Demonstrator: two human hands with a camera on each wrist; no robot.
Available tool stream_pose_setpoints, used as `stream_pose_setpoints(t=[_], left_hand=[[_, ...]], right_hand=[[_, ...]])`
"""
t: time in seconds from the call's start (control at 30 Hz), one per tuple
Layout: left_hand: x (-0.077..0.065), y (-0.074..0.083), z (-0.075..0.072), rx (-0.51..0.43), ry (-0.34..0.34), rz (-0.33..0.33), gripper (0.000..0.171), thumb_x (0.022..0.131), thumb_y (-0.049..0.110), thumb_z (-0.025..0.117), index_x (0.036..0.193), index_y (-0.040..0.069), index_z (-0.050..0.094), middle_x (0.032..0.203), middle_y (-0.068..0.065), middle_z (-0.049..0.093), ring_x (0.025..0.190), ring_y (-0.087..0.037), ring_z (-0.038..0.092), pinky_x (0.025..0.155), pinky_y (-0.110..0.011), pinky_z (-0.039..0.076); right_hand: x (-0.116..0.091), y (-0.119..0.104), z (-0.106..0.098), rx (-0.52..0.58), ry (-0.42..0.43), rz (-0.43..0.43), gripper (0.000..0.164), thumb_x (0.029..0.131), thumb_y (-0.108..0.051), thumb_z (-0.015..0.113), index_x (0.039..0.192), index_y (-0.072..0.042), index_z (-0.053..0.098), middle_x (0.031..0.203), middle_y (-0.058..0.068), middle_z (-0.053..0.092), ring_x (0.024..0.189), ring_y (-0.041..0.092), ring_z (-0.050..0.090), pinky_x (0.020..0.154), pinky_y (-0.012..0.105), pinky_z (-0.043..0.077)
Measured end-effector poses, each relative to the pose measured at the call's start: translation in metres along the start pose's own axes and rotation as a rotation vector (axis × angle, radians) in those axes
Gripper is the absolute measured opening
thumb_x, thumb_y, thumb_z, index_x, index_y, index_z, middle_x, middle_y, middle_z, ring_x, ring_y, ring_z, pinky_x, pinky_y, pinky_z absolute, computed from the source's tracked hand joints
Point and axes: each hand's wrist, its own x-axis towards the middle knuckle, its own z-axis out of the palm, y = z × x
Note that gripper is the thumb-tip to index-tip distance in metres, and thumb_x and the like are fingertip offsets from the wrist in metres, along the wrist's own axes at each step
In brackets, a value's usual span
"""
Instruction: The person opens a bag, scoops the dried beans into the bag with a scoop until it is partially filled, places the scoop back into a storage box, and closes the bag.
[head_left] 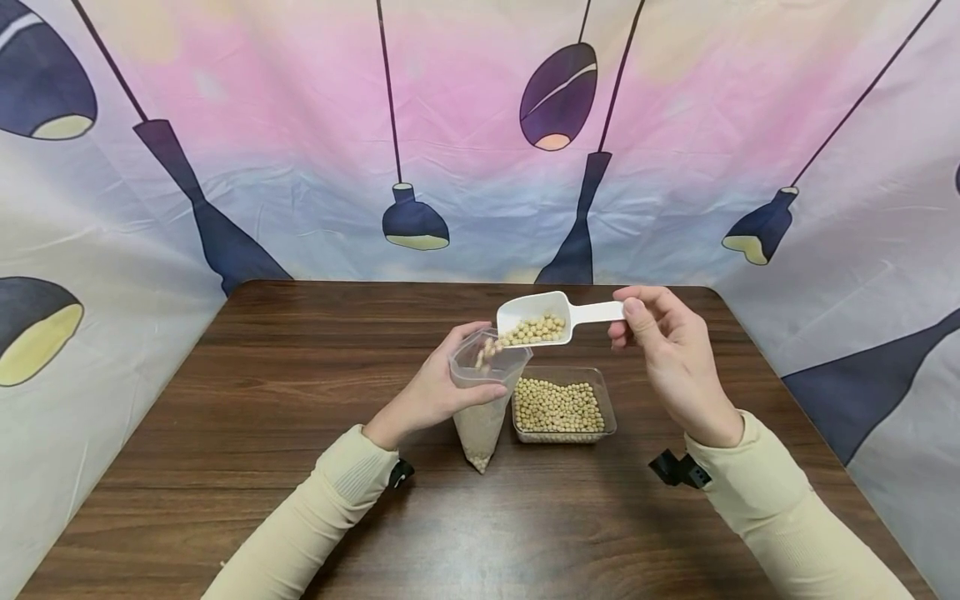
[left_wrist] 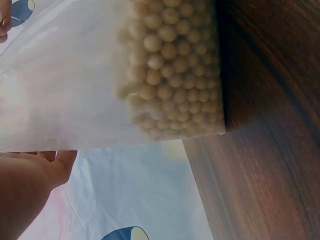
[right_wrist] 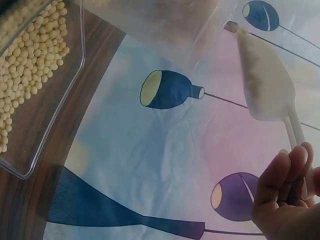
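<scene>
Pinching the white scoop (presumably light, stiff) by its handle, right hand tilts it over the clear bag beside the tray, left hand curled round the bag's top, best hold where limp, bean-weighted film probably sags

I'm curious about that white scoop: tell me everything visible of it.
The white scoop looks like plastic, with a deep, open bowl and a slim, straight handle. The right hand pinches the handle's end. The bowl, partly filled with pale soybeans, is tipped over the mouth of a translucent plastic bag, and some spill from its lip into the bag. Whether the lip touches the bag is unclear.
</scene>
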Motion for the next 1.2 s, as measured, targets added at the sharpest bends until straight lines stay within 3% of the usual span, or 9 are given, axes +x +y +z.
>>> stream_pose_setpoints(t=[0.23, 0.5, 0.63, 0.77, 0.87, 1.03, 1.2], left_hand=[[0.001, -0.001, 0.001, -0.010, 0.007, -0.008, 0.077, 0.080, 0.012, 0.081, 0.144, 0.023, 0.038, 0.134, -0.004, 0.049, 0.114, -0.021, 0.054, 0.092, -0.041, 0.047], [0.002, 0.000, 0.001, -0.027, 0.004, -0.023, 0.080, 0.079, 0.002, 0.079, 0.145, 0.013, 0.036, 0.131, -0.010, 0.051, 0.117, -0.026, 0.053, 0.094, -0.042, 0.046], [0.002, -0.001, 0.002, -0.047, 0.001, 0.024, 0.078, 0.079, 0.000, 0.079, 0.144, 0.012, 0.036, 0.127, -0.011, 0.054, 0.119, -0.025, 0.052, 0.099, -0.043, 0.043], [0.001, -0.002, 0.002, -0.039, 0.007, 0.074, 0.078, 0.079, 0.001, 0.080, 0.143, 0.014, 0.037, 0.123, -0.010, 0.055, 0.119, -0.022, 0.052, 0.100, -0.043, 0.042], [0.000, -0.003, 0.002, -0.015, 0.015, 0.089, 0.077, 0.079, 0.005, 0.081, 0.143, 0.016, 0.039, 0.122, -0.007, 0.056, 0.117, -0.021, 0.053, 0.097, -0.041, 0.044], [0.000, -0.004, 0.003, 0.000, 0.020, 0.089, 0.077, 0.079, 0.008, 0.082, 0.142, 0.017, 0.039, 0.121, -0.006, 0.057, 0.116, -0.020, 0.053, 0.096, -0.041, 0.045], [0.002, -0.004, 0.004, -0.002, 0.012, 0.085, 0.077, 0.079, 0.007, 0.081, 0.143, 0.017, 0.039, 0.122, -0.006, 0.056, 0.117, -0.019, 0.052, 0.096, -0.042, 0.044]], right_hand=[[-0.002, -0.003, 0.002, -0.104, 0.015, -0.049, 0.024, 0.102, -0.014, 0.051, 0.112, 0.006, 0.058, 0.075, 0.008, 0.064, 0.068, 0.014, 0.061, 0.067, 0.023, 0.051], [-0.005, -0.003, 0.007, -0.205, 0.026, -0.147, 0.021, 0.101, -0.010, 0.051, 0.112, 0.006, 0.060, 0.076, 0.011, 0.063, 0.070, 0.013, 0.062, 0.069, 0.021, 0.051], [-0.009, -0.001, 0.010, -0.323, 0.027, -0.256, 0.016, 0.099, -0.004, 0.053, 0.112, 0.000, 0.062, 0.079, 0.008, 0.064, 0.074, 0.010, 0.062, 0.067, 0.019, 0.049], [-0.009, 0.001, 0.008, -0.471, 0.115, -0.396, 0.016, 0.097, 0.000, 0.056, 0.110, -0.002, 0.064, 0.081, 0.006, 0.065, 0.073, 0.011, 0.060, 0.061, 0.017, 0.043], [-0.009, 0.005, -0.001, -0.657, 0.144, -0.444, 0.014, 0.097, 0.000, 0.056, 0.109, 0.000, 0.063, 0.078, 0.007, 0.061, 0.063, 0.012, 0.052, 0.054, 0.020, 0.037], [-0.016, 0.020, -0.011, -0.958, -0.039, -0.387, 0.010, 0.096, -0.002, 0.058, 0.104, 0.000, 0.063, 0.079, 0.008, 0.060, 0.061, 0.017, 0.047, 0.052, 0.033, 0.040], [-0.027, 0.036, -0.009, -1.048, -0.140, -0.347, 0.010, 0.093, -0.004, 0.061, 0.102, -0.002, 0.067, 0.084, 0.008, 0.066, 0.071, 0.024, 0.057, 0.056, 0.043, 0.048]])
